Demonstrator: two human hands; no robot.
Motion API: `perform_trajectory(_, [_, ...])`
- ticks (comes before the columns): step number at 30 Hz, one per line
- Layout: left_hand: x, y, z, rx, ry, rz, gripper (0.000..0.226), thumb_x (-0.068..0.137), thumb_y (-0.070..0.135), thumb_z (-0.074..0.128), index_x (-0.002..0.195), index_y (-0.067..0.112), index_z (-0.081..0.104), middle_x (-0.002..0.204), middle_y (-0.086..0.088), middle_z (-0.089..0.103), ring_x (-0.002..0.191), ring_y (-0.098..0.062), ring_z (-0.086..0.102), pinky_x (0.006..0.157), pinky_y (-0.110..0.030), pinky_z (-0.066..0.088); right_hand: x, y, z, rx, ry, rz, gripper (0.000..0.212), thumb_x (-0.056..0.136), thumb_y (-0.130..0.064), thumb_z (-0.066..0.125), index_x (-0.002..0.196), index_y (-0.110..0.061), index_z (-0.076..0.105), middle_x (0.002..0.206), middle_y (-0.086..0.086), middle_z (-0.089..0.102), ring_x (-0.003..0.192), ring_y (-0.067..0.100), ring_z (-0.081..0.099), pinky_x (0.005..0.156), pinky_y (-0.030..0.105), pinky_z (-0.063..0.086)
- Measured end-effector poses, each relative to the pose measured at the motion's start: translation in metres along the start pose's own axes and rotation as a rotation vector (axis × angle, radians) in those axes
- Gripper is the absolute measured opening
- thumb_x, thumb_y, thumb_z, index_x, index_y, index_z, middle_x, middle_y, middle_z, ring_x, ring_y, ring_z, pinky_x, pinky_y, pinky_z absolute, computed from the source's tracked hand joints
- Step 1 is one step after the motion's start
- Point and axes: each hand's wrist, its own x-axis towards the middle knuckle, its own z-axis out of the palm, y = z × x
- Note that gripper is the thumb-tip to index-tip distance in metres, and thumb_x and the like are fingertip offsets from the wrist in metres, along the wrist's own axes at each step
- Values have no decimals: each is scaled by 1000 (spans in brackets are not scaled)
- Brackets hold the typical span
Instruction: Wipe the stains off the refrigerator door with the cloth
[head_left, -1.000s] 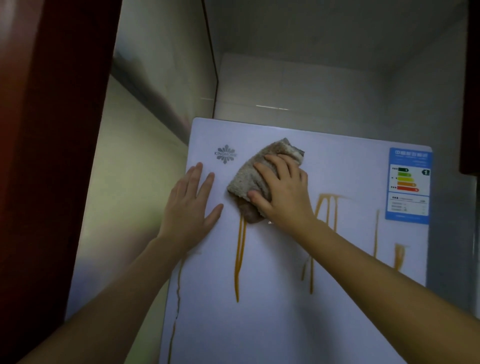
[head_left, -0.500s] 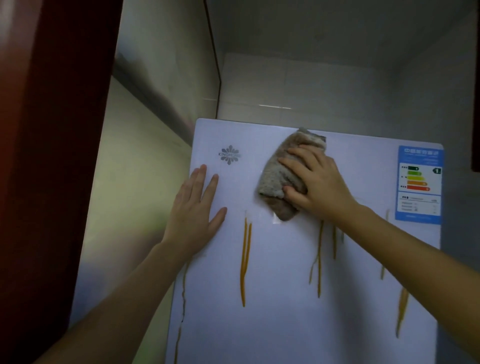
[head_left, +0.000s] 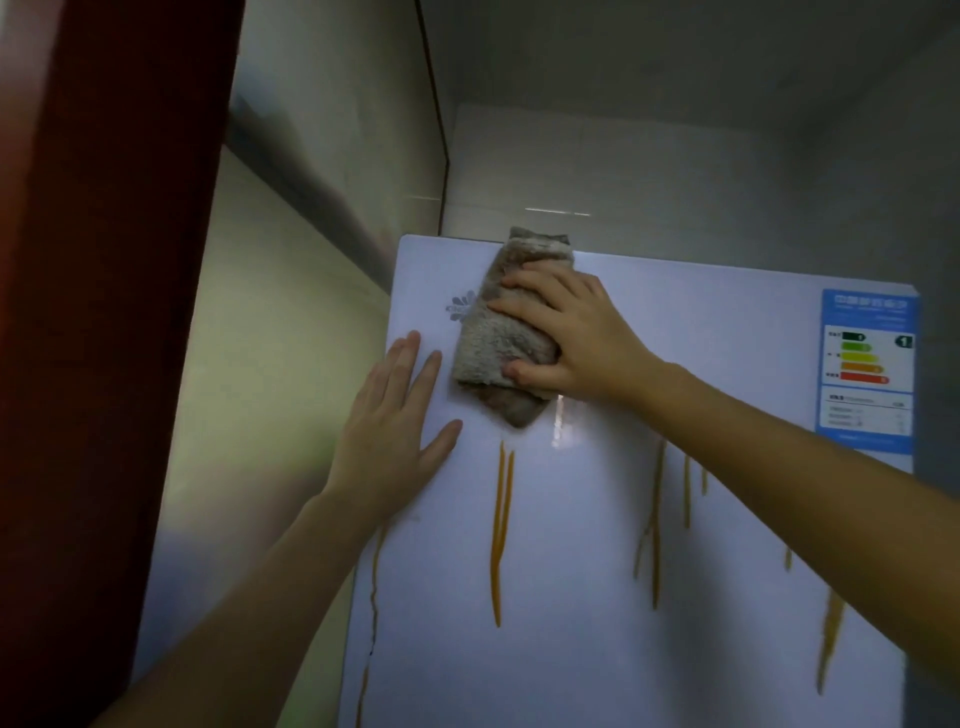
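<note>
While the left hand (head_left: 387, 441) lies flat on the refrigerator door (head_left: 597, 597) (fingers straight), the right hand (head_left: 576, 338) clamps the cloth (head_left: 493, 343) near the door's top.

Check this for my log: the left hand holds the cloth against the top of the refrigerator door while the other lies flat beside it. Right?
Wrong hand: in the head view the right hand holds the cloth there; the left hand lies flat on the refrigerator door beside it.

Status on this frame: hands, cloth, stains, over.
Left hand flat on refrigerator door. Right hand grips cloth against door's top edge. Orange streaks below, unwiped. Nothing in the way.
</note>
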Motion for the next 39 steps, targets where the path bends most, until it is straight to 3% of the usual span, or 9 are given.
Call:
perform_trajectory(9, [-1, 3, 2, 29, -6, -25, 78, 96, 52, 45, 158, 16, 16, 167, -8, 9, 155, -26, 12, 122, -38, 12, -98, 34, -18, -83, 61, 83, 65, 88, -59, 61, 142, -23, 56, 149, 5, 52, 140, 30, 43, 109, 46, 35])
perform_trajectory(15, [0, 4, -1, 19, -2, -31, 77, 95, 52, 43, 158, 15, 20, 167, -10, 12, 154, -29, 14, 122, -40, 16, -75, 14, -12, -58, 106, 190, 63, 83, -61, 61, 132, -21, 62, 140, 6, 55, 133, 29, 46, 104, 44, 34])
perform_trajectory(24, [0, 3, 2, 20, 0, -10, 76, 96, 51, 43, 158, 14, 20, 167, -11, 11, 154, -28, 12, 123, -41, 16, -15, -6, 5, -43, 76, 77, 65, 84, -61, 60, 138, -25, 57, 145, 3, 52, 139, 28, 42, 108, 41, 30])
perform_trajectory(30, [-1, 4, -1, 60, -29, -18, 77, 97, 52, 42, 158, 14, 15, 168, -10, 8, 155, -27, 9, 123, -37, 9, -77, 15, -3, -60, 84, 116, 66, 88, -59, 58, 143, -23, 55, 150, 5, 50, 143, 29, 40, 109, 43, 31])
perform_trajectory(36, [3, 19, -7, 137, -39, -52, 73, 94, 49, 43, 153, 7, 30, 163, -20, 20, 150, -36, 21, 122, -51, 23, -164, 42, -24, -72, 53, 215, 71, 88, -60, 55, 147, -21, 50, 152, 9, 46, 143, 32, 37, 108, 48, 33])
perform_trajectory(39, [4, 27, -8, 163, -49, 12, 71, 96, 51, 38, 155, 14, 26, 165, -17, 16, 153, -33, 15, 124, -52, 16, -190, 48, -33, -55, 15, 255, 73, 89, -60, 54, 150, -21, 46, 154, 10, 43, 145, 32, 35, 112, 49, 31])
